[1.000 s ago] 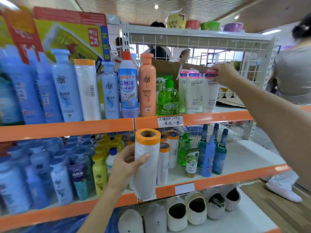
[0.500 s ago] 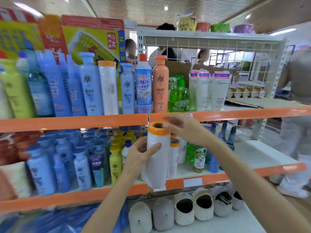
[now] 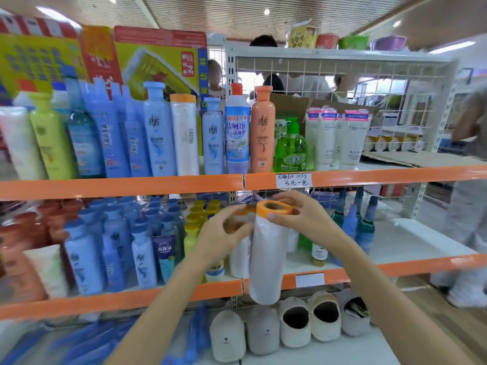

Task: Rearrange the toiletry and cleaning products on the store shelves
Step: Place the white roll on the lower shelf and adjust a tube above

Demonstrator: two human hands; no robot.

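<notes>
White roll (image 3: pixel 267 262) with an orange top end stood upright in front of the middle shelf's orange edge (image 3: pixel 395 267), its lower end hanging below that edge. The right hand (image 3: pixel 303 219) pinched the orange end, thumb in front and fingers curled round the back. The left hand (image 3: pixel 224 233) was curled round a second, blurred orange-topped roll (image 3: pixel 238 248) just beside the first, on its left. Below them, grey slippers (image 3: pixel 295 325) lay in a row on the bottom shelf. Behind the hands, on the middle shelf, stood pale blue bottles (image 3: pixel 84 256), small yellow bottles (image 3: pixel 192 227) and dark green bottles (image 3: pixel 365 233). On the upper shelf were blue shampoo bottles (image 3: pixel 159 130), another white roll (image 3: pixel 184 135), a red-capped cleaner bottle (image 3: pixel 236 130), an orange bottle (image 3: pixel 262 130), a green pump bottle (image 3: pixel 291 146) and white tubes with pink caps (image 3: pixel 340 135). A handwritten price tag (image 3: pixel 293 179) sat on that shelf's edge. Behind the wire grille (image 3: pixel 342 72), people stood, blurred.
</notes>
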